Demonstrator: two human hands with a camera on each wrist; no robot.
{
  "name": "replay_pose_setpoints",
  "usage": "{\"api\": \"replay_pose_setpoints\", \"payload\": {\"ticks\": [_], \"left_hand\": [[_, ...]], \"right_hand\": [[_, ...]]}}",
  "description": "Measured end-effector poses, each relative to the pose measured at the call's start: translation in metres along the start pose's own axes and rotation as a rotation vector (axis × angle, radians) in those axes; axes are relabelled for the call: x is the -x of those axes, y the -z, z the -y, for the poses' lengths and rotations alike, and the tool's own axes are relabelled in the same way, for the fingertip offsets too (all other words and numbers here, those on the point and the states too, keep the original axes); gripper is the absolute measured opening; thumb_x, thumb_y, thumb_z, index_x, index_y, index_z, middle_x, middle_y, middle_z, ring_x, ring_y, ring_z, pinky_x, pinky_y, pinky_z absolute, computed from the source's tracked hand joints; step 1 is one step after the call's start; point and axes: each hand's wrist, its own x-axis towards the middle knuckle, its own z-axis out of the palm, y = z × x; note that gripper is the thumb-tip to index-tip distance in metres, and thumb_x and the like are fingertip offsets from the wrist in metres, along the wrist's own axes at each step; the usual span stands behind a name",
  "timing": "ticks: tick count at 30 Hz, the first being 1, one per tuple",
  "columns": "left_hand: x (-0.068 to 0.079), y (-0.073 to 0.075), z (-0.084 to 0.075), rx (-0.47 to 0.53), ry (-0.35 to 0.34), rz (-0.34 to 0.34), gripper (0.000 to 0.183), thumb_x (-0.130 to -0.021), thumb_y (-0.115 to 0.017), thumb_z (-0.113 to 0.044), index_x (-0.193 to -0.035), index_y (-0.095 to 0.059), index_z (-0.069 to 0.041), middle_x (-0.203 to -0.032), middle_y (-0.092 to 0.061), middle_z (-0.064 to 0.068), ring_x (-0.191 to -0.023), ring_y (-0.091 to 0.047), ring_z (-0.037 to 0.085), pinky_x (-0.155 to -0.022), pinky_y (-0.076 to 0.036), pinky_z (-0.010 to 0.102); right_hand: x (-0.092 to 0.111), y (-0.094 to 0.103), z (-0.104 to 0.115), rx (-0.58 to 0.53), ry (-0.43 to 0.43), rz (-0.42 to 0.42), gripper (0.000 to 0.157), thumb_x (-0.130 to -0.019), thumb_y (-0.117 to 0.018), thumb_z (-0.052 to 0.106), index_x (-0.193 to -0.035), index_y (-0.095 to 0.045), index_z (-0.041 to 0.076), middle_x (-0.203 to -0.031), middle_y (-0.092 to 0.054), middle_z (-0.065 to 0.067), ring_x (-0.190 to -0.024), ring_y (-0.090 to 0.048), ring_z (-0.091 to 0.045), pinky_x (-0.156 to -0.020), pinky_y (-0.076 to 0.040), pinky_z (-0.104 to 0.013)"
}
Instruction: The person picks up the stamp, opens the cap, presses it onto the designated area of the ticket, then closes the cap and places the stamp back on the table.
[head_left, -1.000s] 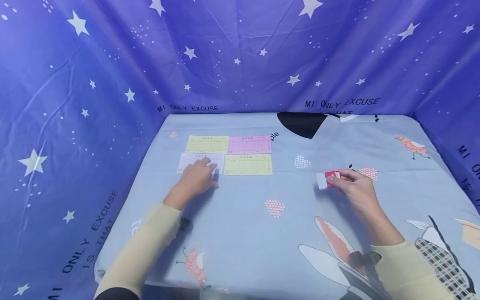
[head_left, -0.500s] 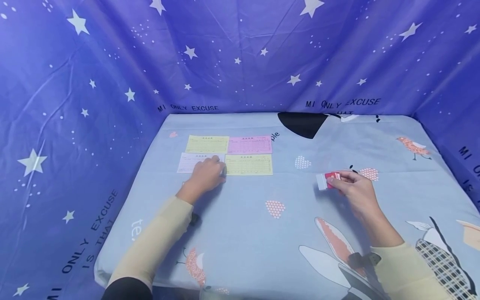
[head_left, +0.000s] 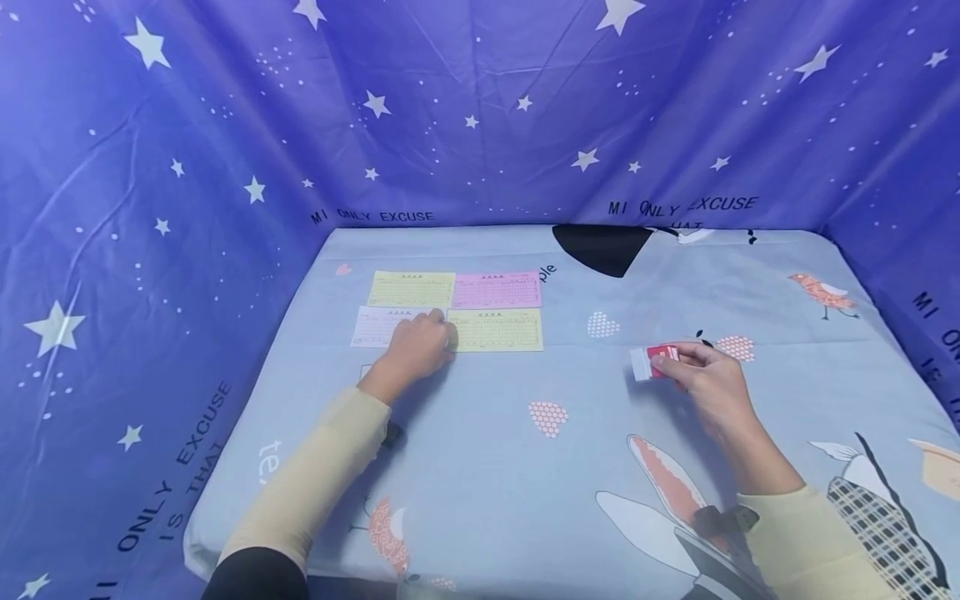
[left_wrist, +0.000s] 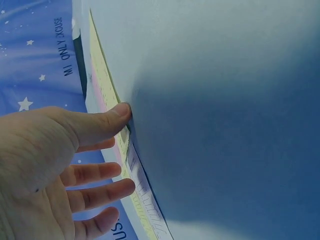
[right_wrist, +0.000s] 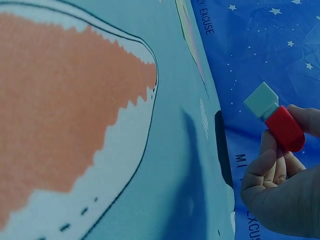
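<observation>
Four paper slips with printed tables, two yellow, one pink and one white, form a block at the left back of the bed-like surface. My left hand (head_left: 422,346) lies over the right part of the white slip (head_left: 372,327), beside the front yellow slip (head_left: 501,331). In the left wrist view its thumb (left_wrist: 119,114) touches the yellow slip's edge (left_wrist: 111,82), the other fingers loosely extended. My right hand (head_left: 716,387) pinches a small red-and-white object (right_wrist: 285,127) with a pale square end and a narrow neck, held above the cloth.
Behind lie the back yellow slip (head_left: 411,289) and the pink slip (head_left: 498,291). A grey-blue printed cloth (head_left: 480,492) covers the surface. Purple starry curtains (head_left: 480,100) enclose it at the back and sides.
My left hand has shifted right across the white slip to the edge of the front yellow slip. My right hand still holds the red-and-white object in nearly the same place.
</observation>
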Motion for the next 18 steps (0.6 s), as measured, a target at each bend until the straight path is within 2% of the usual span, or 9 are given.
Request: {"api": "replay_pose_setpoints", "payload": {"ticks": [4, 11, 18], "left_hand": [[-0.0022, 0.0009, -0.0005, -0.002, -0.003, 0.006, 0.027, -0.086, -0.080, -0.031, -0.104, -0.074, -0.012, -0.093, -0.058, 0.006, -0.081, -0.053, 0.025, -0.066, -0.050, 0.043], [-0.0057, -0.0002, 0.0019, 0.028, -0.019, 0.005, 0.023, -0.085, -0.082, -0.030, -0.103, -0.077, -0.016, -0.102, -0.061, 0.007, -0.093, -0.054, 0.027, -0.079, -0.050, 0.049], [-0.0077, -0.0003, 0.0020, 0.049, -0.050, 0.003, 0.012, -0.087, -0.079, -0.026, -0.095, -0.080, -0.018, -0.106, -0.064, 0.006, -0.094, -0.055, 0.026, -0.077, -0.049, 0.046]], "right_hand": [[0.0003, 0.0007, -0.0002, -0.002, 0.002, 0.006, 0.031, -0.090, -0.077, 0.013, -0.114, -0.065, -0.002, -0.079, -0.065, 0.015, -0.070, -0.058, -0.002, -0.063, -0.051, -0.020], [0.0006, 0.0000, 0.0011, 0.002, -0.005, -0.005, 0.029, -0.089, -0.077, 0.013, -0.113, -0.066, 0.000, -0.078, -0.063, 0.015, -0.069, -0.058, -0.003, -0.063, -0.052, -0.021], [0.0007, 0.0005, 0.0012, 0.008, 0.000, -0.012, 0.025, -0.089, -0.076, 0.013, -0.110, -0.067, 0.002, -0.078, -0.064, 0.015, -0.069, -0.057, -0.003, -0.063, -0.051, -0.021]]}}
